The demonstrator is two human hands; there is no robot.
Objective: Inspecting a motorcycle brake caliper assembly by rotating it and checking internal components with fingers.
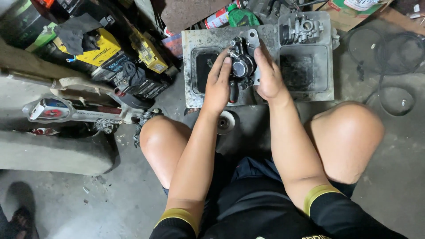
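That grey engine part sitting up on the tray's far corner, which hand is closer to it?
Right. The right hand lies just below and left of the grey engine part; the left hand is farther left, across the black part both hold.

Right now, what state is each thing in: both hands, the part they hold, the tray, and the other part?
left hand: gripping the dark metal part
right hand: gripping the same part
dark metal part: held over the tray
grey tray: grimy, both wells empty
grey metal assembly: resting on tray corner, untouched

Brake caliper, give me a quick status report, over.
Left hand and right hand both grip the caliper. Held over grey metal tray. Second metal part sits at tray's far corner, apart.
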